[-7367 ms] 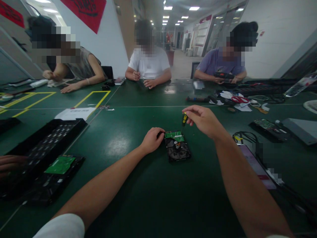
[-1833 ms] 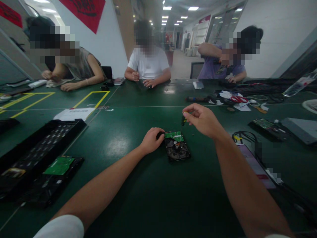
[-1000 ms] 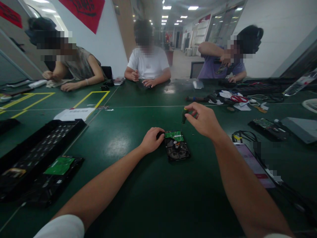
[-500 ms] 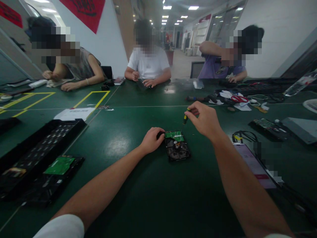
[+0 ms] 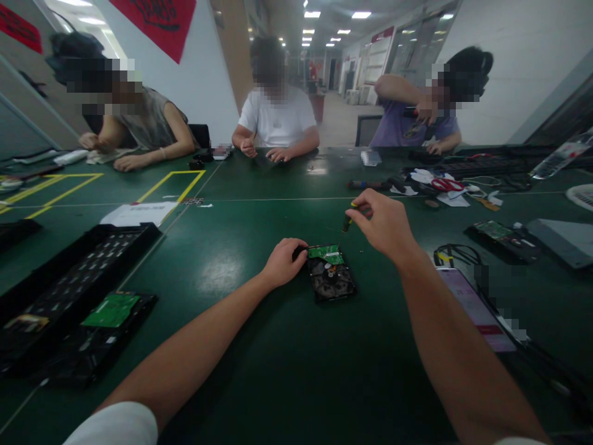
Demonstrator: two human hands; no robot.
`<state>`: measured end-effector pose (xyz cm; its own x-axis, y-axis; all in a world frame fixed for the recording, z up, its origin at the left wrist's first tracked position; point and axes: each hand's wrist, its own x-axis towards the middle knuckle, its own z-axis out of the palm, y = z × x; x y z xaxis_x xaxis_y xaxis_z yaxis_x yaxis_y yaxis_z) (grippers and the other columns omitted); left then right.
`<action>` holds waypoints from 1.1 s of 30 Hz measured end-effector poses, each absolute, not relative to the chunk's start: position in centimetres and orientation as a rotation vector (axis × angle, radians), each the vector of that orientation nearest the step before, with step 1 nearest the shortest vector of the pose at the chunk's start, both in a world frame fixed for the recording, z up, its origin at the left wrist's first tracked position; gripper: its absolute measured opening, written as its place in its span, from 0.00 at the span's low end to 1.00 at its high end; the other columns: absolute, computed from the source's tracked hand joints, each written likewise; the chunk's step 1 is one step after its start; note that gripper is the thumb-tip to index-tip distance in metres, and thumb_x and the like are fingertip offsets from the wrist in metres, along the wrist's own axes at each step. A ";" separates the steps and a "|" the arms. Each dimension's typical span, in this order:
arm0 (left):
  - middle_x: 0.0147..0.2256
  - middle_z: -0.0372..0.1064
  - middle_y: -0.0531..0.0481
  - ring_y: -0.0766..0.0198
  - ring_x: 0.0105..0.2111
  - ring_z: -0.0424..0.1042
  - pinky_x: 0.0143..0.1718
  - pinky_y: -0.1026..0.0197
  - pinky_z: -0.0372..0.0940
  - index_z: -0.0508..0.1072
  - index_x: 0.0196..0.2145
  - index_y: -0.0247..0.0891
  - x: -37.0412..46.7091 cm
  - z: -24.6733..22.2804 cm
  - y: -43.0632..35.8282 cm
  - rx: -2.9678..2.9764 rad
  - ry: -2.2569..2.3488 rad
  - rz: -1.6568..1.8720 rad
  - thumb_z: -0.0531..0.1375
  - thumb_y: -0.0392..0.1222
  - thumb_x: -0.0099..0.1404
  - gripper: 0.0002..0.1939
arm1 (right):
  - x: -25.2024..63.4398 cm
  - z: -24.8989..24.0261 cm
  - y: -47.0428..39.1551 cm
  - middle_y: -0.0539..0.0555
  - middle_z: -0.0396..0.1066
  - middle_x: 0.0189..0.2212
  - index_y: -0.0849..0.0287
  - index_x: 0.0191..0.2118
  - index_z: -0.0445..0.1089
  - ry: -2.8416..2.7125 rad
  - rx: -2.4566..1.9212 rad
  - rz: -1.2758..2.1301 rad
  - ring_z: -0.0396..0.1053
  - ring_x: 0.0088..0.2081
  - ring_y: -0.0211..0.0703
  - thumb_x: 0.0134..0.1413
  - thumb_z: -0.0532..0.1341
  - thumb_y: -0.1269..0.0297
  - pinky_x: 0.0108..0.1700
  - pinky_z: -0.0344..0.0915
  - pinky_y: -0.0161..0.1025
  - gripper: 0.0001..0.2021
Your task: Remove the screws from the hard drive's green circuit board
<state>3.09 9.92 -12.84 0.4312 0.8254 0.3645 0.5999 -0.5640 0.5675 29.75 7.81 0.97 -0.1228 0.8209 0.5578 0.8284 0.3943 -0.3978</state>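
Note:
A hard drive (image 5: 332, 281) lies on the green tabletop in front of me, its green circuit board (image 5: 325, 253) facing up at the far end. My left hand (image 5: 285, 262) grips the drive's left edge near the far corner, thumb on the near side. My right hand (image 5: 382, 222) pinches the handle of a small yellow-and-black screwdriver (image 5: 346, 222) between thumb and fingers. The screwdriver stands nearly upright, its thin shaft reaching down to the board's far right corner. Whether the tip sits in a screw is too small to tell.
Left of me lie a second hard drive (image 5: 111, 315) and a long black tray (image 5: 78, 272). On the right are a phone (image 5: 475, 309), a coiled cable (image 5: 456, 254), another drive (image 5: 503, 240) and red scissors (image 5: 447, 185). Three people sit across the table.
My hands, the drive and the screwdriver stay almost in place. Across the table, the person on the right has shifted a raised hand, and a held object now shows.

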 end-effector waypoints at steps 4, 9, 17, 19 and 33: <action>0.47 0.78 0.45 0.52 0.50 0.74 0.55 0.48 0.69 0.76 0.49 0.40 3.1 -13.0 10.0 2.352 1.212 0.896 0.58 0.40 0.72 0.10 | 29.8 0.9 7.9 0.57 0.78 0.39 0.56 0.43 0.74 -1.963 -1.439 -0.074 0.75 0.38 0.51 0.61 0.65 0.68 0.44 0.68 0.48 0.05; 0.47 0.78 0.44 0.52 0.50 0.74 0.54 0.48 0.68 0.76 0.49 0.40 3.2 -12.9 10.0 2.366 1.220 0.888 0.58 0.40 0.73 0.10 | 30.0 0.7 8.1 0.58 0.80 0.40 0.57 0.41 0.72 -1.899 -1.457 -0.083 0.77 0.37 0.51 0.58 0.68 0.68 0.41 0.69 0.46 0.06; 0.48 0.78 0.44 0.51 0.50 0.74 0.55 0.47 0.69 0.76 0.49 0.40 3.1 -12.8 9.9 2.357 1.226 0.872 0.58 0.40 0.73 0.10 | 29.8 0.9 7.7 0.56 0.79 0.37 0.55 0.40 0.72 -1.932 -1.450 -0.151 0.76 0.36 0.51 0.61 0.66 0.65 0.41 0.67 0.46 0.04; 0.48 0.78 0.44 0.51 0.50 0.74 0.55 0.47 0.69 0.76 0.50 0.40 3.2 -12.8 9.9 2.355 1.227 0.865 0.59 0.40 0.73 0.10 | 29.8 1.0 7.7 0.57 0.80 0.38 0.56 0.41 0.73 -1.960 -1.452 -0.172 0.76 0.37 0.52 0.61 0.65 0.67 0.42 0.67 0.47 0.03; 0.47 0.78 0.44 0.52 0.50 0.74 0.54 0.47 0.69 0.76 0.49 0.40 3.3 -12.9 9.9 2.354 1.215 0.888 0.59 0.40 0.72 0.10 | 29.7 0.8 7.8 0.58 0.79 0.39 0.55 0.42 0.74 -1.940 -1.415 -0.162 0.75 0.40 0.54 0.63 0.64 0.65 0.44 0.67 0.48 0.04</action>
<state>3.27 9.93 -12.91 0.4371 0.8190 0.3718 0.6026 -0.5735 0.5549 29.75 7.80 0.75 -0.1398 0.7803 0.6096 0.8708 0.3899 -0.2995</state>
